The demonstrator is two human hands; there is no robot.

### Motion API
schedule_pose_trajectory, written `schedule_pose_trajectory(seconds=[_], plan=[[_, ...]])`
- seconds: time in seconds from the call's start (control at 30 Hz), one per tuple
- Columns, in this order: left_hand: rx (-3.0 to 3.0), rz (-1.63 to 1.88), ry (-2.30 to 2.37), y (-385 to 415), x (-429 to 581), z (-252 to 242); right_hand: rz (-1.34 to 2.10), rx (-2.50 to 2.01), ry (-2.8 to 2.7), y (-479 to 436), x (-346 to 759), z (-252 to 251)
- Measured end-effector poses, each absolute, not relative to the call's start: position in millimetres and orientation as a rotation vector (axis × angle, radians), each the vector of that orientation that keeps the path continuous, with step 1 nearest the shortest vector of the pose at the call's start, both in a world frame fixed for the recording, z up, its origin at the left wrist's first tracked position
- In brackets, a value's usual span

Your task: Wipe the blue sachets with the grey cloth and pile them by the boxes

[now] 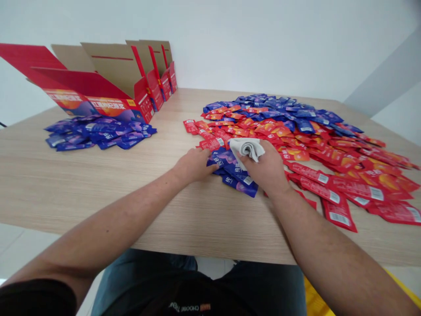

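Several blue-purple pouches [241, 185] lie in a small overlapping stack near the front of the table. My left hand [194, 166] is at the left edge of this stack, thumb and curled fingers closed about a pouch there; the fingertips are partly hidden. A folded grey-white cloth [246, 148] is gripped in my right hand [268, 169], just over the stack's right side. Close behind both hands spreads a wide heap of red pouches [350, 186] with orange fruit prints.
More blue pouches [279, 107] top the far side of the heap. Another blue pile [98, 131] lies at left, before open red cartons [108, 103] standing in a row by the wall. The wooden table's front edge [210, 254] is near my lap. Something yellow [315, 296] shows below, right.
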State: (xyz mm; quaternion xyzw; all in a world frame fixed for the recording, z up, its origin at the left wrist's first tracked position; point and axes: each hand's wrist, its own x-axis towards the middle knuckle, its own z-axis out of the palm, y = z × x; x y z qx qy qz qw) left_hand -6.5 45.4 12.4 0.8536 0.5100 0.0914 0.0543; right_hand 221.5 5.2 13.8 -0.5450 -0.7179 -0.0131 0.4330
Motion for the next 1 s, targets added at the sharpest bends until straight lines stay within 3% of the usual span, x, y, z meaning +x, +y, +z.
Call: schedule_pose_trajectory(seconds=[0.23,0.57,0.8,1.0], plan=[[2.563,0.250,1.657,51.8,-10.9,0.4,-0.040,-1.377,-1.786,2.1,219.7,14.6],[1.946,0.755,1.572,58.3,-25.1,2.2,-0.040,-1.381,-1.870,0.1,216.9,14.2],[1.528,1.210,1.052,57.8,-30.4,4.8,0.068,-1.318,-1.931,-3.8,215.3,12.4],[1.361,0.989,0.783,33.4,-26.7,18.2,0.398,-1.022,-2.104,-16.3,206.6,15.5]])
